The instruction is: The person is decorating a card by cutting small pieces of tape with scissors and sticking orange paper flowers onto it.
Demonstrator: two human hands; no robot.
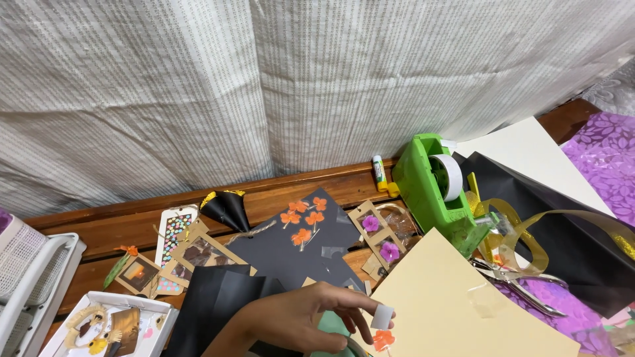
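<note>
My left hand (301,320) reaches in from the bottom edge toward the right. Its fingertips pinch a small white square piece (382,316). Just below that piece lies a small orange paper flower (383,340), over the edge of a cream paper sheet (450,304). A bit of a green thing shows under the hand. My right hand is out of view.
A green tape dispenser (433,192) stands at the back right beside a glue stick (378,170). A black card with orange flowers (301,235), brown tags with purple flowers (379,235), gold ribbon (522,235), pliers (522,284), purple patterned paper (605,158) and a white tray (112,327) lie around. A curtain hangs behind.
</note>
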